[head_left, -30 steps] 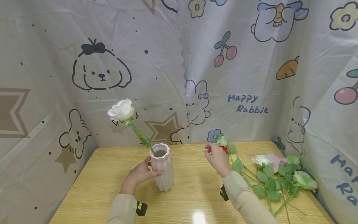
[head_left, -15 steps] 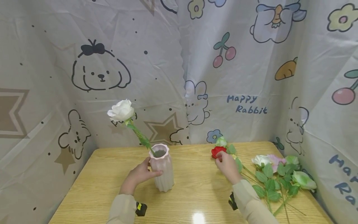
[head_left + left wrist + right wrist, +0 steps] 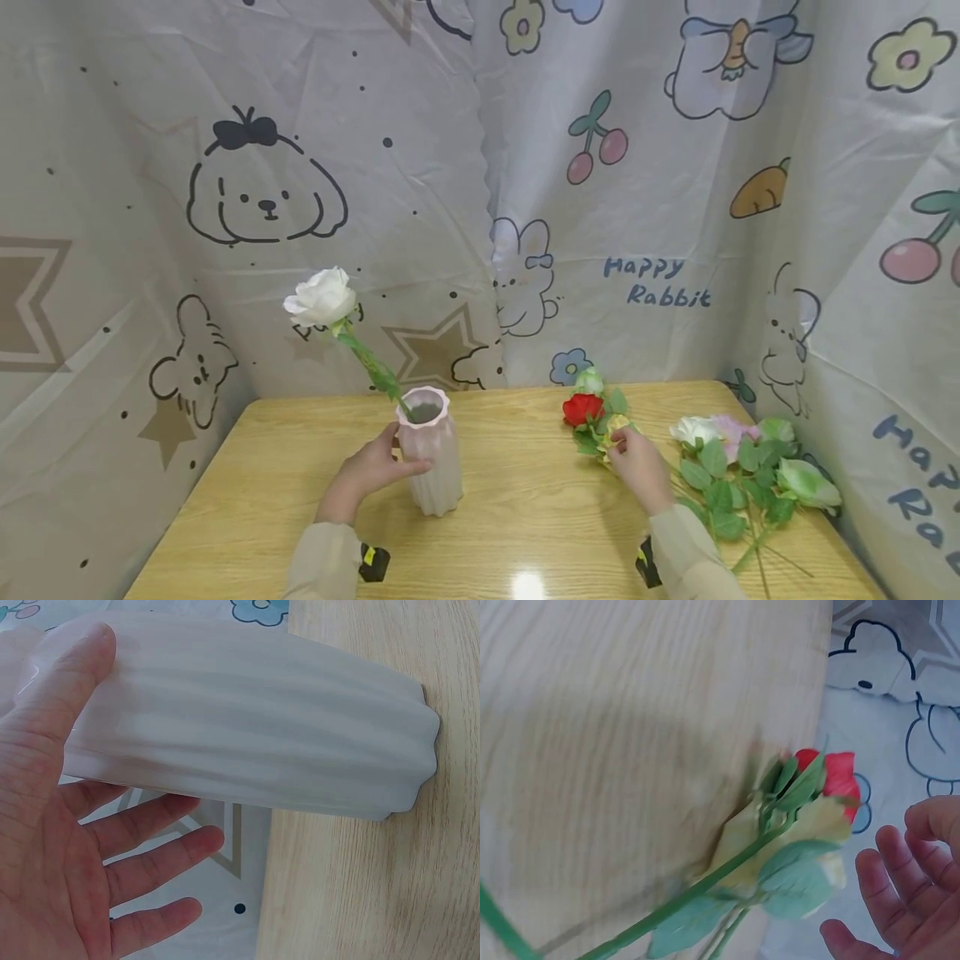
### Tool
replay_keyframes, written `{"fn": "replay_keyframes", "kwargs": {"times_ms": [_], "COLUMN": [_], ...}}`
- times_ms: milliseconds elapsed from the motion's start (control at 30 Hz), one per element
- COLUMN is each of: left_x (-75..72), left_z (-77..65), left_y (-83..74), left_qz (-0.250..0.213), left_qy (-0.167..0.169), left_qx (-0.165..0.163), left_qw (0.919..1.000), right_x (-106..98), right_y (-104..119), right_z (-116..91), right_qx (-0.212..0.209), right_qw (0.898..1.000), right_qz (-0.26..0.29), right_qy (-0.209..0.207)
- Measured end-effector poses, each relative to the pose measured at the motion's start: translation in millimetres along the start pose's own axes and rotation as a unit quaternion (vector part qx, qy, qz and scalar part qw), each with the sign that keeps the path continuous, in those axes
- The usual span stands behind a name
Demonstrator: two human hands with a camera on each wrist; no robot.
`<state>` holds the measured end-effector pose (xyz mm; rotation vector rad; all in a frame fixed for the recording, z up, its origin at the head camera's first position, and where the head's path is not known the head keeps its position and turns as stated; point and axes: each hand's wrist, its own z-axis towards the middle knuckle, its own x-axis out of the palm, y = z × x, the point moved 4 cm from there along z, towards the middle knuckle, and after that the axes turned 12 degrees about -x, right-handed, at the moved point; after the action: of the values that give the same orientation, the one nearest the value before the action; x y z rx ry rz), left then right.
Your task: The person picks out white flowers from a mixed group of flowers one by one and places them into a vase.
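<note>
My left hand [image 3: 367,475] holds a pale pink fluted vase [image 3: 437,475] upright on the table, thumb across its near side and fingers around the back. In the left wrist view the thumb lies along the vase wall [image 3: 247,720] and the fingers spread beyond it. A white rose [image 3: 321,297] leans left out of the vase mouth. My right hand [image 3: 643,473] hovers at a yellow rose [image 3: 617,427], fingers loosely bent. The right wrist view shows that hand [image 3: 915,900] beside the yellow rose [image 3: 735,847] and red rose [image 3: 841,784], with nothing gripped.
A red rose [image 3: 582,409] and a pale green bud [image 3: 588,381] lie at the table's back edge. Farther right lie a white rose [image 3: 695,430], a pink flower [image 3: 731,435], a green-white rose [image 3: 808,482] and leafy stems. A printed curtain [image 3: 420,183] surrounds the wooden table [image 3: 495,500].
My right hand has drawn back to the right and toward me, from beside the red rose to the yellow one, uncovering the red rose. The left hand and vase stay put.
</note>
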<state>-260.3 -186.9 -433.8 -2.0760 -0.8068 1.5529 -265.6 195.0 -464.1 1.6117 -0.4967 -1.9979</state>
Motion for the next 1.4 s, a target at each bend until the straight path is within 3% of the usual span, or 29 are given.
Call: {"fn": "replay_keyframes", "kwargs": {"times_ms": [733, 1200, 1400], "left_x": [0.2, 1.4, 0.9], "left_z": [0.6, 3.9, 3.9], "left_y": [3.0, 2.2, 0.6], "left_qz": [-0.012, 0.004, 0.007], "left_qy": [-0.002, -0.005, -0.004], "left_qx": [0.003, 0.002, 0.005], "left_qw": [0.9999, 1.0000, 1.0000], "right_x": [-20, -34, -40], "right_y": [-43, -80, -93], "right_z": [-31, -54, -62], "right_qx": [0.027, 0.080, 0.110], "right_qw": [0.999, 0.995, 0.989], "right_qz": [-0.021, -0.065, -0.086], "right_qy": [-0.014, 0.008, 0.047]}}
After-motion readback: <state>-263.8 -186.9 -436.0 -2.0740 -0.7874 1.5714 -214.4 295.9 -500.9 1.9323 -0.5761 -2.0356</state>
